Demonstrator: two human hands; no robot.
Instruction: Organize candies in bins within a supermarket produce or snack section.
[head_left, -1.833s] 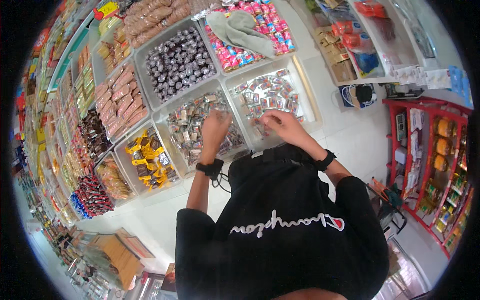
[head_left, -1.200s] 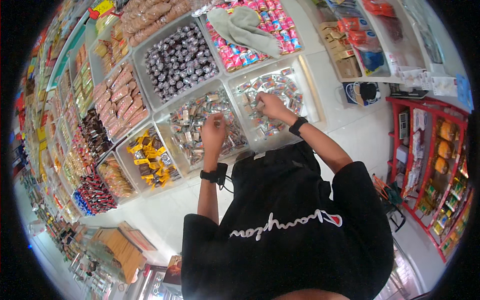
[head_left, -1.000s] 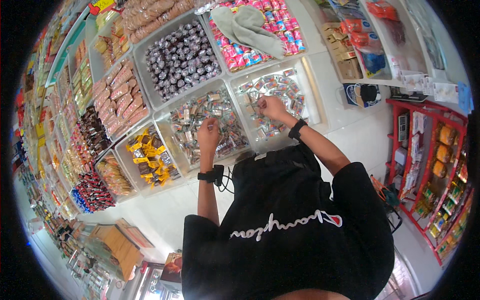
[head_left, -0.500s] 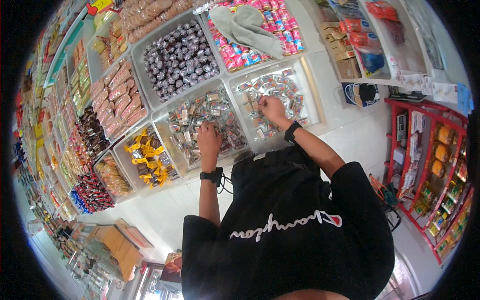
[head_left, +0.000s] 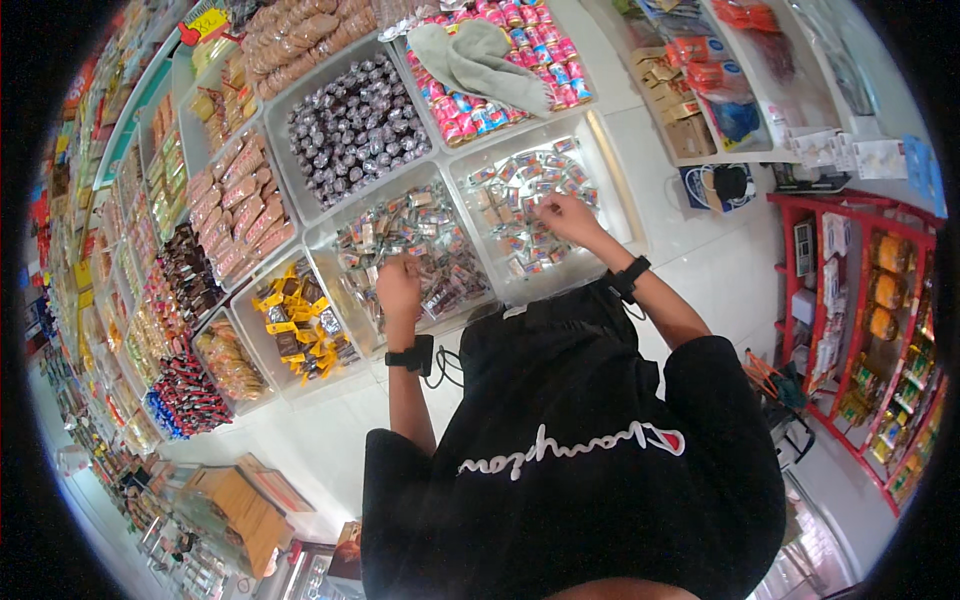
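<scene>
My left hand [head_left: 399, 287] is over the front-left part of a clear bin of small wrapped candies [head_left: 425, 215], its fingers curled in; whatever they hold is hidden. To its right is a second clear bin [head_left: 622, 205] with similar wrapped candies [head_left: 517, 178] spread thinly over its bottom. Above the right side of those candies is my right hand [head_left: 568, 217], fingertips drawn together. Anything between them is too small to make out. A black band sits on each wrist.
Behind stand a bin of dark foil-wrapped balls [head_left: 355, 130] and one of pink and blue sweets [head_left: 560, 60] with a grey-green cloth [head_left: 480, 62] on top. Yellow-wrapped sweets [head_left: 300, 320] lie in a bin at left. A red shelf rack [head_left: 800, 290] stands at right.
My left hand has drawn back toward me and slightly left, its fingers now curled. My right hand has shifted right and slightly nearer within the right bin's area.
</scene>
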